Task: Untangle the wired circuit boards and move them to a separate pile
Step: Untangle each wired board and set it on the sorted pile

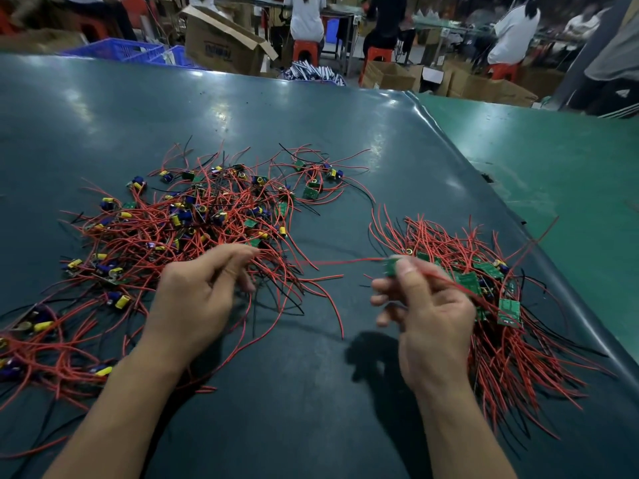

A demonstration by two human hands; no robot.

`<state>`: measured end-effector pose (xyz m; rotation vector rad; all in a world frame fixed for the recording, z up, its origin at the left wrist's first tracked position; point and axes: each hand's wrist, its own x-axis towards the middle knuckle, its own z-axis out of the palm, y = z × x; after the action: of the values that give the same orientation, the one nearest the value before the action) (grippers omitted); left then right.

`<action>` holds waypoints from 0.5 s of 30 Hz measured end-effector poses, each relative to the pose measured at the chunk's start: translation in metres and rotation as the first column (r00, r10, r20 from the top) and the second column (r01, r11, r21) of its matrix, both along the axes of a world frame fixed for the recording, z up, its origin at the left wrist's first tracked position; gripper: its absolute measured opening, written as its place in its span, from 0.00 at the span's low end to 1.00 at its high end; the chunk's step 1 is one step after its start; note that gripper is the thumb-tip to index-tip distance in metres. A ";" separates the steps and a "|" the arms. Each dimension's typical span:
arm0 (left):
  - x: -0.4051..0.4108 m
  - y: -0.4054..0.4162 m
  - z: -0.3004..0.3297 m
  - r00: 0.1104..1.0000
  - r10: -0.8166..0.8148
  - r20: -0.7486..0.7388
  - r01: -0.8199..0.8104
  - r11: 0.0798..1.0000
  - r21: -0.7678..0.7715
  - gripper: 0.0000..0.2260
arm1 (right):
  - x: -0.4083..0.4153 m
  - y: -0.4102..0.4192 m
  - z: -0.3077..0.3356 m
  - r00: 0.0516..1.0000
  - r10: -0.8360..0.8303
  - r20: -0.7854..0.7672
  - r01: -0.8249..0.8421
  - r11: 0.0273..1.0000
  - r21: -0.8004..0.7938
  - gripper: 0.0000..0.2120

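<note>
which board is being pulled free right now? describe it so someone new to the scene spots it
On the dark green table mat, find the sorted pile of boards on the right. At its near-left edge, the right hand pinches a small green circuit board. Unlike its neighbours, it is off the mat, with a taut red wire running toward the left hand.

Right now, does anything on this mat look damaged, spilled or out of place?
Nothing stands out. The tangled pile and the sorted pile lie apart on the mat; the right hand pinches one board, the left hand pinches wires.
</note>
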<state>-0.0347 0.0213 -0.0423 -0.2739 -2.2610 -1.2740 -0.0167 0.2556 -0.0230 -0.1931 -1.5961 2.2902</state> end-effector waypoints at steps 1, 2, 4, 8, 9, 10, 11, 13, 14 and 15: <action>-0.001 -0.005 0.001 0.999 0.055 0.003 -0.055 0.997 0.050 0.09 | -0.001 0.004 0.001 0.996 -0.086 0.011 0.087 0.993 -0.082 0.02; -0.001 -0.010 0.002 0.994 0.113 0.004 -0.113 0.990 0.083 0.09 | -0.002 0.008 0.001 0.987 -0.160 0.026 0.162 0.975 -0.151 0.04; -0.001 -0.017 0.002 0.981 0.193 0.008 -0.193 0.978 0.081 0.08 | -0.002 0.012 0.002 0.970 -0.234 0.061 0.242 0.934 -0.261 0.04; -0.002 -0.011 0.000 0.980 0.179 0.086 -0.179 0.984 -0.004 0.06 | -0.004 0.008 0.001 0.970 -0.107 0.216 0.205 0.837 -0.507 0.04; -0.001 -0.009 -0.001 0.980 0.169 0.102 -0.167 0.985 -0.030 0.06 | -0.005 0.009 0.000 0.967 -0.078 0.243 0.200 0.823 -0.531 0.05; -0.001 -0.008 -0.002 0.981 0.162 0.110 -0.157 0.986 -0.053 0.06 | -0.006 0.009 0.000 0.965 -0.053 0.257 0.190 0.818 -0.544 0.07; -0.001 -0.007 -0.002 0.981 0.157 0.111 -0.150 0.986 -0.069 0.06 | -0.006 0.010 0.001 0.964 -0.033 0.265 0.179 0.817 -0.549 0.08; -0.001 -0.006 -0.001 0.981 0.163 0.106 -0.154 0.984 -0.090 0.06 | -0.006 0.010 -0.001 0.960 -0.013 0.280 0.170 0.822 -0.543 0.09; -0.001 -0.006 -0.001 0.980 0.171 0.103 -0.162 0.982 -0.095 0.05 | -0.006 0.010 -0.002 0.959 -0.012 0.285 0.168 0.831 -0.531 0.08; -0.001 -0.007 -0.002 0.978 0.181 0.102 -0.171 0.980 -0.098 0.05 | -0.006 0.010 -0.003 0.958 -0.010 0.285 0.162 0.840 -0.518 0.08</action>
<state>-0.0354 0.0148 -0.0439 -0.0328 -2.3792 -1.1242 -0.0226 0.2656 -0.0255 -0.7323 -0.9704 2.6721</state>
